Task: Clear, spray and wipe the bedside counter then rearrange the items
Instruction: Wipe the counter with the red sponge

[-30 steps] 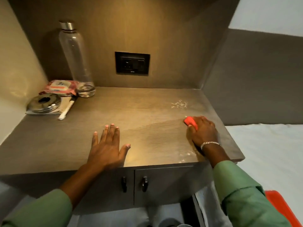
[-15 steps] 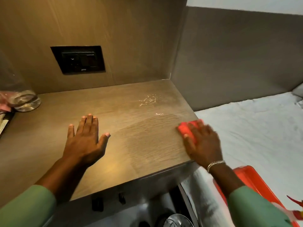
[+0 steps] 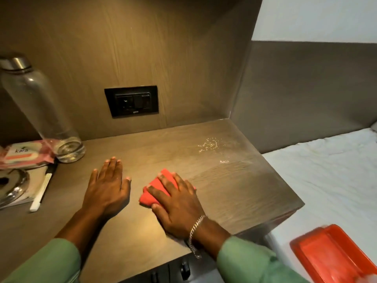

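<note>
The wooden bedside counter fills the middle of the view. My right hand presses flat on a folded red cloth near the counter's centre. Just left of it, my left hand lies flat on the wood with fingers spread, holding nothing. Spray droplets glisten at the back right of the counter. At the left stand a clear bottle with a steel cap, a pink wipes pack, a shiny metal dish on a notepad, and a white pen.
A black wall socket sits in the wooden back panel. The white bed lies to the right, with a red tray on it. Cabinet door handles show below the counter's front edge.
My right hand has slid the red cloth from the counter's right edge leftward to the middle, close to my left hand. The view has swung back left, showing the bottle and wipes again.
</note>
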